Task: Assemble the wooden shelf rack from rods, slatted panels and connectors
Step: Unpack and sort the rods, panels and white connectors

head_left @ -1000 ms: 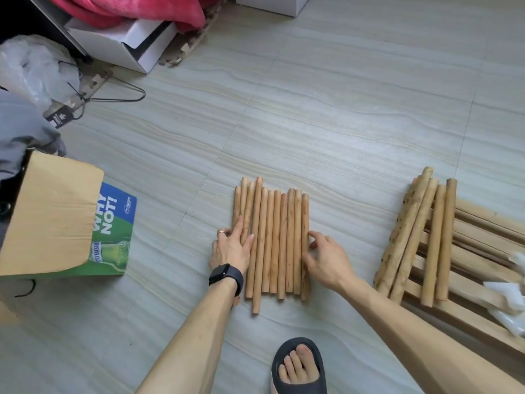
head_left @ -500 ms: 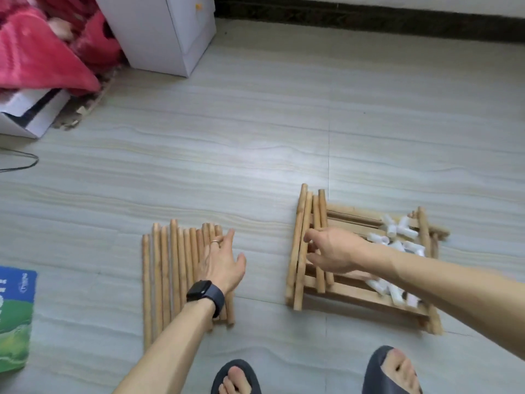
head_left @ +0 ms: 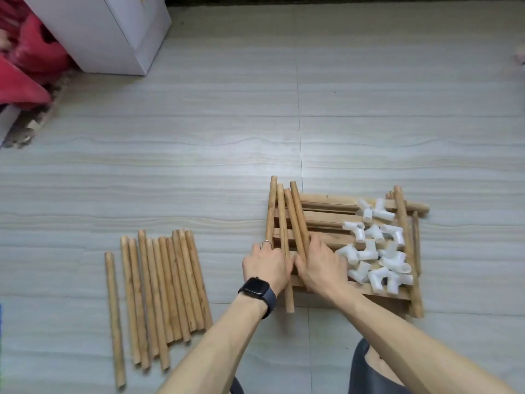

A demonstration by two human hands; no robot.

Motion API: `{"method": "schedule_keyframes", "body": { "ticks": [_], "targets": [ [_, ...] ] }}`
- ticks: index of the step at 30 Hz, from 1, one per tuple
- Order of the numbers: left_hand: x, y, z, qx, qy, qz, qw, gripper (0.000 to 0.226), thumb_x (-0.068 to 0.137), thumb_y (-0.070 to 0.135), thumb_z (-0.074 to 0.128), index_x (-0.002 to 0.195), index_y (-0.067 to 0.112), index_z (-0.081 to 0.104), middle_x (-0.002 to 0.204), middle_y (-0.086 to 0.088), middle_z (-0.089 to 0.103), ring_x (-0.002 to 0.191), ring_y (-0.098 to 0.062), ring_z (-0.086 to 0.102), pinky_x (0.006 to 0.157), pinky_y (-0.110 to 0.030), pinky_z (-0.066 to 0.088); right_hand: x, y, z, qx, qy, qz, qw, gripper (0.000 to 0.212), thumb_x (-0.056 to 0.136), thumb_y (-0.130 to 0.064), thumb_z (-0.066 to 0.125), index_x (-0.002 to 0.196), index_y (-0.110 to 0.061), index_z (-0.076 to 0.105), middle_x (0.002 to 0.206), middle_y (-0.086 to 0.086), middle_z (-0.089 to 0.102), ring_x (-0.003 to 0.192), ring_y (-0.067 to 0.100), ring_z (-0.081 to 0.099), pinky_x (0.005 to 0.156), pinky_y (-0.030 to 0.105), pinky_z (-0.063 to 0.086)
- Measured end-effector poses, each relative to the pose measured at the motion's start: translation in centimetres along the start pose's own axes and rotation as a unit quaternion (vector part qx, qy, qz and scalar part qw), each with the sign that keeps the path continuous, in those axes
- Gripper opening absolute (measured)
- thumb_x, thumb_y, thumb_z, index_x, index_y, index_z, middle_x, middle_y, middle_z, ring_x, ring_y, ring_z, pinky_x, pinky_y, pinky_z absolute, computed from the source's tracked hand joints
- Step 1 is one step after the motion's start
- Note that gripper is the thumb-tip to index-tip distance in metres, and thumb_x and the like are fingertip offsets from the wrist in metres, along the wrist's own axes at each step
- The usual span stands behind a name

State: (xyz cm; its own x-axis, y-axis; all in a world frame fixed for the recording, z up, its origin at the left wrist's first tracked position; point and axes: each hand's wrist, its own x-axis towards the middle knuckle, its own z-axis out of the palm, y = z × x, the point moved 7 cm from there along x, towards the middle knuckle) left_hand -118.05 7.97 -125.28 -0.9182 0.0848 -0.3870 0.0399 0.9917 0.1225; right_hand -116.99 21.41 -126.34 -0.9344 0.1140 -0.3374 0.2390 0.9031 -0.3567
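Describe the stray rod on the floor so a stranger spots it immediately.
On the floor, left of the slatted panels, lies a row of wooden rods. The stray rod is at that row's far left. Unlike its packed neighbours, it lies alone across a gap.

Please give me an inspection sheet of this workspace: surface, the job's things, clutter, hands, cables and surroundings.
Surface: tiled floor, pale, wood-grain pattern.
Job's things: row of loose rods on the floor at left; slatted panels stacked at right; four rods lying across the panels' left end; white connectors heaped on the panels.
Clutter: nothing seen.
Hands: left hand and right hand both on the four rods; grip cannot be told.
Cables: nothing seen.
Surroundings: white cabinet and red cloth at far left.
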Motion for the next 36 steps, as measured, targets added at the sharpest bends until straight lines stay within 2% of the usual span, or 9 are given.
{"method": "schedule_keyframes", "body": {
  "ticks": [5, 8, 13, 15, 18, 21, 26, 32, 36],
  "targets": [
    [0.4, 0.2, 1.0, -0.085, -0.033, -0.055, 0.994, 0.048, 0.088, 0.059, 0.044, 0.097, 0.021, 0.070, 0.101, -0.004, 0.068, 0.102, -0.029, 0.060, 0.072, -0.035, 0.045, -0.6, 2.0, -0.8, 0.015, 0.011, -0.032, 0.999, 0.053, 0.098, -0.044, 0.056, 0.141, -0.018, 0.041, 0.135, 0.003, 0.051, 0.101, 0.028, 0.064, 0.074, 0.039, 0.050],
    [0.1, -1.4, 0.3, -0.210, -0.019, -0.090, 0.973, 0.039, 0.079, 0.061, 0.041, 0.081, 0.025, 0.057, 0.084, 0.000, 0.067, 0.083, -0.030, 0.063, 0.066, -0.032, 0.047, -0.7, 3.3, -1.5, -0.016, -0.007, -0.034, 0.999, 0.052, 0.098, -0.040, 0.054, 0.143, -0.019, 0.039, 0.135, 0.005, 0.052, 0.103, 0.032, 0.065, 0.079, 0.045, 0.054],
    [-2.6, -8.4, -1.6, -0.301, 0.081, -0.094, 0.945, 0.043, 0.077, 0.067, 0.036, 0.071, 0.027, 0.048, 0.060, 0.007, 0.055, 0.055, -0.010, 0.050, 0.048, -0.027, 0.031, -1.1, 3.3, -3.1, 0.048, -0.053, 0.012, 0.997, 0.030, 0.097, -0.035, 0.042, 0.121, -0.015, 0.042, 0.085, 0.001, 0.058, 0.068, 0.021, 0.058, 0.057, 0.038, 0.043],
    [-4.0, -12.7, -1.9, -0.330, 0.126, -0.117, 0.928, 0.039, 0.080, 0.063, 0.041, 0.072, 0.026, 0.047, 0.058, 0.006, 0.053, 0.053, -0.012, 0.048, 0.048, -0.029, 0.033, -1.4, 1.2, -4.1, 0.089, -0.040, 0.003, 0.995, 0.028, 0.098, -0.039, 0.043, 0.116, -0.016, 0.042, 0.081, 0.000, 0.059, 0.065, 0.018, 0.058, 0.050, 0.031, 0.038],
    [-6.4, -20.1, -1.7, -0.338, 0.170, -0.177, 0.909, 0.025, 0.092, 0.048, 0.051, 0.088, 0.024, 0.056, 0.060, 0.008, 0.054, 0.054, -0.011, 0.050, 0.046, -0.027, 0.035, -1.8, -4.0, -4.8, 0.119, -0.059, -0.054, 0.990, 0.030, 0.101, -0.050, 0.047, 0.108, -0.022, 0.042, 0.078, -0.001, 0.063, 0.064, 0.015, 0.061, 0.050, 0.027, 0.039],
    [-9.4, -27.5, -1.0, -0.249, 0.159, -0.264, 0.918, 0.023, 0.095, 0.048, 0.047, 0.104, 0.028, 0.053, 0.073, 0.002, 0.059, 0.066, -0.022, 0.055, 0.055, -0.028, 0.038, -2.3, -9.4, -4.1, 0.050, -0.140, -0.129, 0.980, 0.029, 0.100, -0.055, 0.048, 0.099, -0.026, 0.044, 0.076, -0.008, 0.062, 0.065, 0.005, 0.055, 0.052, 0.018, 0.032],
    [-14.3, -35.7, 1.8, -0.208, 0.113, -0.367, 0.900, 0.020, 0.097, 0.043, 0.046, 0.105, 0.024, 0.049, 0.096, -0.006, 0.063, 0.080, -0.033, 0.058, 0.067, -0.036, 0.045, -3.2, -14.0, 1.2, -0.016, -0.245, -0.125, 0.961, 0.037, 0.099, -0.060, 0.044, 0.102, -0.023, 0.046, 0.084, -0.002, 0.062, 0.078, 0.019, 0.060, 0.070, 0.036, 0.045],
    [-16.6, -38.9, 5.3, -0.237, 0.107, -0.414, 0.872, 0.016, 0.100, 0.033, 0.044, 0.106, 0.019, 0.042, 0.096, -0.010, 0.061, 0.074, -0.030, 0.054, 0.062, -0.035, 0.042, -4.0, -16.3, 8.9, 0.145, -0.224, -0.011, 0.964, 0.041, 0.103, -0.057, 0.030, 0.104, -0.018, 0.044, 0.078, 0.007, 0.063, 0.056, 0.023, 0.060, 0.038, 0.027, 0.044],
    [-16.1, -38.8, 7.3, -0.243, 0.074, -0.420, 0.871, 0.020, 0.099, 0.031, 0.047, 0.113, 0.017, 0.047, 0.111, -0.008, 0.058, 0.085, -0.029, 0.058, 0.068, -0.035, 0.045, -5.4, -15.8, 12.8, 0.195, -0.214, -0.005, 0.957, 0.030, 0.109, -0.035, 0.032, 0.106, -0.009, 0.044, 0.094, 0.015, 0.066, 0.078, 0.035, 0.067, 0.071, 0.052, 0.058]
  ]
}}
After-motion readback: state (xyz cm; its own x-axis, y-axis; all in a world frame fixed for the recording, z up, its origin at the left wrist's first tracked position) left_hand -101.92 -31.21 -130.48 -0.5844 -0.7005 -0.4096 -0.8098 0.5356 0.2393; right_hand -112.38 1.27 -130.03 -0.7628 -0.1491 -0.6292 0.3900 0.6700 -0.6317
